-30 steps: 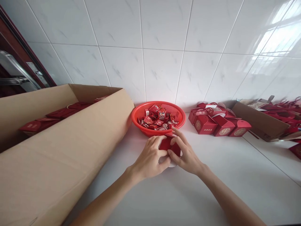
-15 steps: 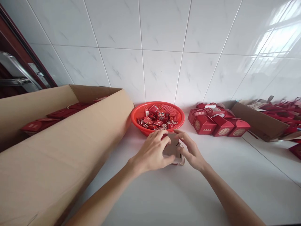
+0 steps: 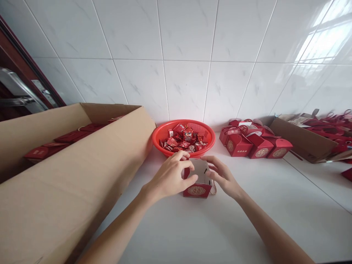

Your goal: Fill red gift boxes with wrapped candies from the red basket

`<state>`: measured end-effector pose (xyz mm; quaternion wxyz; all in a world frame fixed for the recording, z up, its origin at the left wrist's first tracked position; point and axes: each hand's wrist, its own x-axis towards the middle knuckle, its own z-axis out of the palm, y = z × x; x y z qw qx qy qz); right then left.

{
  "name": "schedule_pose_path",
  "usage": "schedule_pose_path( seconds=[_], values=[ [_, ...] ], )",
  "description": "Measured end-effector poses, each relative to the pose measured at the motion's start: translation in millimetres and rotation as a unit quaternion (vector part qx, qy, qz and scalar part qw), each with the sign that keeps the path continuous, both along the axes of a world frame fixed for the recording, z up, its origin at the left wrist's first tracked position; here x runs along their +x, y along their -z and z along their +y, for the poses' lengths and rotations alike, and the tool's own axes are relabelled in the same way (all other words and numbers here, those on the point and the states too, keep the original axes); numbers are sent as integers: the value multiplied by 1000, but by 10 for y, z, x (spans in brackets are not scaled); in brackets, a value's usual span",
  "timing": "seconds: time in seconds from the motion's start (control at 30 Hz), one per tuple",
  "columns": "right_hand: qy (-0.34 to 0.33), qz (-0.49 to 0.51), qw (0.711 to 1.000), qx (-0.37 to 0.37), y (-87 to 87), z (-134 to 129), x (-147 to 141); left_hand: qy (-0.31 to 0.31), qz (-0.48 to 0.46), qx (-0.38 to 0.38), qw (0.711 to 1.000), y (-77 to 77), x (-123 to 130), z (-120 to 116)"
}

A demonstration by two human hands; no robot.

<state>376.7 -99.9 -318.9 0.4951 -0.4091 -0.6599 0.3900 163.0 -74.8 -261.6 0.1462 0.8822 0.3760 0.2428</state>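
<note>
Right now, I am watching from far away, and a small red box [image 3: 198, 191] stands on the white table [image 3: 176, 231], between two bare hands. Its top is open, so I can see the pale inside. A round gold picture is on the front side, and a bit of twisted string [image 3: 214, 189] hangs at its right side.

The left hand [image 3: 172, 176] curls over the left side of the box. Its grip is loose, with the thumb and fingers spread apart. The right hand [image 3: 225, 179] is at the right side, near the back corner, and its grip is loose and spread too. I can't tell how hard any fingertip presses on the box.

Just behind the box sits a round red basket [image 3: 157, 141] with little holes, and lots of shiny red packets [image 3: 187, 138] are in it. To the left is a big brown carton [image 3: 96, 172] with red boxes [image 3: 73, 136] inside. On the other side, a bunch of finished-looking boxes [image 3: 261, 148] stands close together. Past them is a smaller carton [image 3: 305, 141] by the tiled wall [image 3: 187, 84].
</note>
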Motion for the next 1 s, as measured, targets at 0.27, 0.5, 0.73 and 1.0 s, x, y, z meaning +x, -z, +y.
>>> schedule_pose_path(
  seconds=[0.27, 0.5, 0.73, 1.0],
  values=[
    [22, 18, 1000, -4, 30, 17, 28, -14, -14, 5, 1000, -60, 17, 164],
    [22, 13, 1000, 11, 58, 14, 6, 24, 34, 4, 999, -47, -6, 164],
    [31, -24, 999, 33, 54, 11, -5, 22, 31, -5, 999, -2, 8, 190],
    [47, -44, 997, 39, 76, 6, 24, 36, -13, -48, 998, -52, -27, 256]
  ],
)
